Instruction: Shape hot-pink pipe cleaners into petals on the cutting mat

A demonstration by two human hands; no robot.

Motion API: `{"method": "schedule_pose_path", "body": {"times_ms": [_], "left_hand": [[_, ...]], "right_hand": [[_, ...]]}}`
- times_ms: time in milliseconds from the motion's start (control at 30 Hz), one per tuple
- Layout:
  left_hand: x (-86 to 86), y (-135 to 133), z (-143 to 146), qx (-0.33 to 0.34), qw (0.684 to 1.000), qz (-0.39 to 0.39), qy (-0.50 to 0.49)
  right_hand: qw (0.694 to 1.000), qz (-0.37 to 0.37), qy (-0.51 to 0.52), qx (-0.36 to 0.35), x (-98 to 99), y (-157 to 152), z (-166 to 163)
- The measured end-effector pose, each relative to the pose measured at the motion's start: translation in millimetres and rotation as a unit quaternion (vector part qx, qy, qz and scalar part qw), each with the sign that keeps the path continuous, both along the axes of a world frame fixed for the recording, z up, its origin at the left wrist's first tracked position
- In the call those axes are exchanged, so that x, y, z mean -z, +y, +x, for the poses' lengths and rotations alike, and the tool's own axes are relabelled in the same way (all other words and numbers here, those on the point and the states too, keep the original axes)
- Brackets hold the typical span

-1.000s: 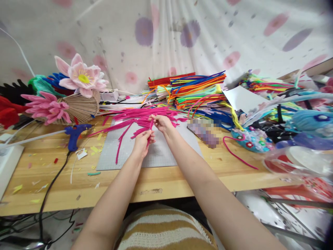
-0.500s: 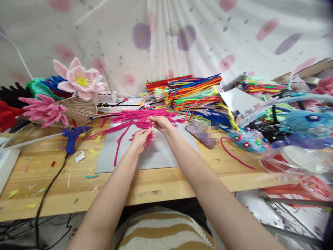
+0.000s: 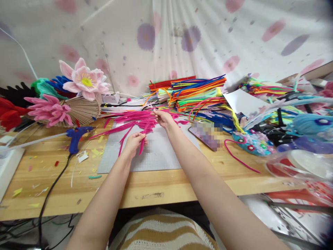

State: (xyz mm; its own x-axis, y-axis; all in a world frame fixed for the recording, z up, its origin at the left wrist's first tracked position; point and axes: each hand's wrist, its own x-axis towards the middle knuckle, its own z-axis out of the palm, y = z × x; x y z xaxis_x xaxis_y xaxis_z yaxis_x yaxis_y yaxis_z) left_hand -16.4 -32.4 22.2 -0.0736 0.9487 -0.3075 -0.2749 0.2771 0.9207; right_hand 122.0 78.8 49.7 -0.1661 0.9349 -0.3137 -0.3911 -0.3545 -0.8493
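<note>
Magenta pipe cleaners (image 3: pixel 125 117) lie in a loose heap across the back of a grey cutting mat (image 3: pixel 161 159), with strands trailing left. My left hand (image 3: pixel 134 141) is closed on a short magenta pipe cleaner (image 3: pixel 142 147), whose ends stick out above and below the fingers. Over the right part of the heap is my right hand (image 3: pixel 162 118), its fingertips pinched together. Whatever is between those fingertips is too small to make out. The two hands are apart.
A blue glue gun (image 3: pixel 75 139) lies left of the mat, among scraps. A phone (image 3: pixel 204 136) rests to the right, near a blue flowered craft piece (image 3: pixel 256 142). Bundled coloured pipe cleaners (image 3: pixel 197 92) are stacked behind. Pipe-cleaner flowers (image 3: pixel 84 81) stand at left.
My right hand has moved off the piece held in the left, going slightly right and away from me. My left hand has shifted left and nearer, still holding the magenta pipe cleaner.
</note>
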Motion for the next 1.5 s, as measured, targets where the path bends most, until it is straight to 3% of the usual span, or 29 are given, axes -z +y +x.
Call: {"method": "schedule_pose_path", "body": {"times_ms": [100, 200, 300, 367, 467, 600, 667, 733, 800, 933, 1000, 1100, 1200, 1333, 1500], "left_hand": [[8.3, 0.2, -15.6, -0.067, 0.998, 0.012, 0.001], [14.1, 3.8, -27.5, -0.143, 0.988, 0.067, -0.004], [17.6, 6.9, -35.6, -0.200, 0.974, 0.104, -0.021], [18.5, 8.0, -40.4, -0.239, 0.964, 0.110, -0.049], [17.9, 8.7, -48.3, -0.282, 0.948, 0.106, -0.103], [15.0, 8.2, -57.2, -0.284, 0.941, 0.101, -0.155], [13.8, 8.0, -59.2, -0.285, 0.942, 0.097, -0.150], [13.0, 8.2, -59.4, -0.294, 0.942, 0.101, -0.125], [12.5, 8.3, -58.7, -0.307, 0.939, 0.120, -0.099], [10.5, 7.3, -58.1, -0.315, 0.931, 0.162, -0.092], [8.5, 6.3, -58.0, -0.288, 0.936, 0.159, -0.122], [4.7, 5.2, -54.5, -0.194, 0.956, 0.110, -0.189], [2.3, 4.8, -42.8, -0.071, 0.974, 0.033, -0.211], [1.8, 4.0, -19.5, 0.085, 0.985, -0.063, -0.134], [-2.0, 5.7, -5.5, 0.153, 0.982, -0.059, -0.093]], "right_hand": [[0.996, 0.055, -0.067, 0.006, 3.0, -0.8, -1.9], [0.984, 0.101, -0.143, -0.037, 14.5, -7.7, -13.2], [0.947, 0.141, -0.269, -0.100, 30.9, -13.4, -30.6], [0.898, 0.212, -0.364, -0.130, 40.6, -15.5, -43.2], [0.784, 0.337, -0.492, -0.173, 49.3, -18.7, -62.3], [0.634, 0.473, -0.577, -0.204, 52.3, -25.0, -84.5], [0.583, 0.511, -0.594, -0.213, 51.8, -26.6, -91.6], [0.558, 0.538, -0.593, -0.220, 48.9, -25.4, -94.8], [0.561, 0.556, -0.571, -0.224, 41.5, -21.4, -93.7], [0.638, 0.534, -0.521, -0.191, 11.6, -11.3, -77.6], [0.674, 0.519, -0.491, -0.188, -5.7, -9.2, -62.0], [0.727, 0.463, -0.435, -0.260, -21.1, -12.5, -31.3], [0.748, 0.411, -0.410, -0.321, -17.4, -21.0, -0.6], [0.761, 0.384, -0.415, -0.318, 1.5, -31.2, 23.1], [0.756, 0.401, -0.434, -0.282, 12.2, -34.6, 28.8]]}}
